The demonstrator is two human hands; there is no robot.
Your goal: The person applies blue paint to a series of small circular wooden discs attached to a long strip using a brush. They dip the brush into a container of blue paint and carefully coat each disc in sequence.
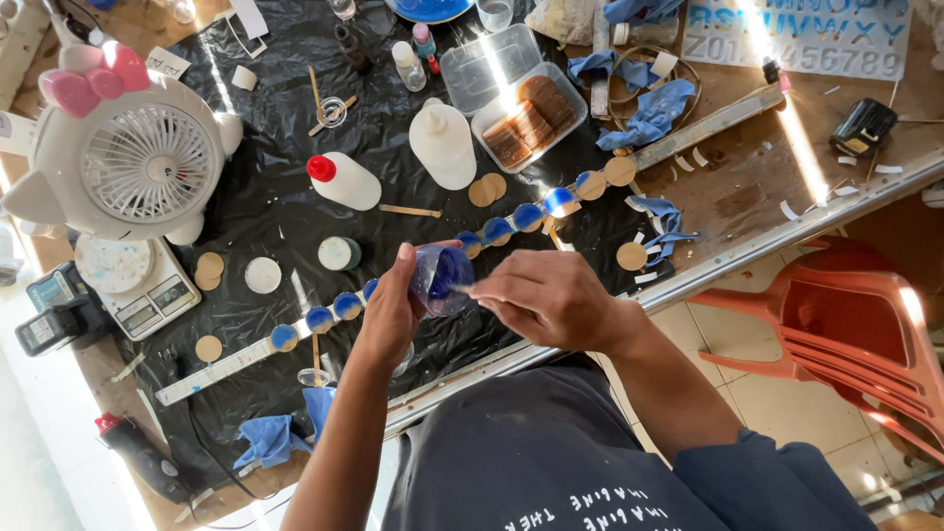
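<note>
Blue liquid: sits in a small clear cup [440,278], tilted over the bench [757,177].
Left hand: left hand [391,313] is wrapped around the cup from below, thumb up along its side.
Right hand: right hand [551,298] is closed in a pinch at the cup's rim; it seems to grip a thin stirrer, though the tool itself is too small to make out.
Cup's place: held above the black plastic sheet [295,118], just beside a long strip [246,359] carrying a row of round discs.
Done so far, judging by colour: most discs on the strip, such as the blue-coated disc [528,217], already look covered and glossy.
Left, judging by colour: plain wooden discs [487,189] lie loose nearby, and more are stacked in a clear tray [531,118].
Nearby: white squeeze bottle with red cap [344,180], a small white fan [138,157], a digital scale [133,285].
</note>
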